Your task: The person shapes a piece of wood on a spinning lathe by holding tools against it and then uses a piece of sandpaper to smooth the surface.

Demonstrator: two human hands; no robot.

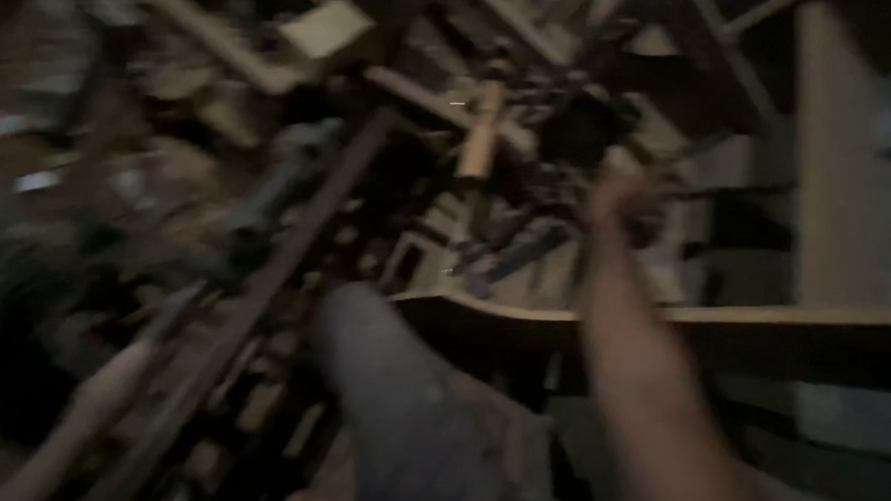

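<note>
The picture is dark and smeared by motion. My right hand [623,203] reaches forward over a heap of small tools [511,248] lying in a shallow wooden tray [563,312]. The blur hides its fingers, so I cannot tell whether it holds anything. A wooden-handled tool [481,132] lies just beyond and to the left of the hand. My left hand is out of sight. My knee in grey trousers [390,378] rises in the lower middle.
A long rusty metal bar [296,244] runs diagonally from the lower left. Wooden handles [88,405], sticks [205,30] and a pale block [325,27] lie scattered across the left and top. An upright pale board [840,168] stands at the right.
</note>
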